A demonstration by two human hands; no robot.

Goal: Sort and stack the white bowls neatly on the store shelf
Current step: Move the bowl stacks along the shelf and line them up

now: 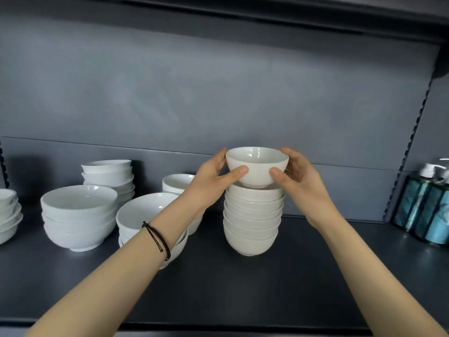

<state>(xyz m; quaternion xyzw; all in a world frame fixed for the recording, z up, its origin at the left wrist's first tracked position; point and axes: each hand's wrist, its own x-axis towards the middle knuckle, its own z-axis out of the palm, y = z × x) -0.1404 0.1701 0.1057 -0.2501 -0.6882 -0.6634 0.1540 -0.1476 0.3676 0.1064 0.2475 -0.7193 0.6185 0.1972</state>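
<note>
A small white bowl sits at the top of a tall stack of small white bowls in the middle of the dark shelf. My left hand grips the bowl's left side, thumb on its front wall. My right hand grips its right side the same way. The top bowl stands upright, its base resting in or just above the bowl beneath.
Left of the stack are stacks of larger white bowls, a leaning stack at the back, another bowl behind my left wrist, and one stack at the left edge. Teal bottles stand at the right.
</note>
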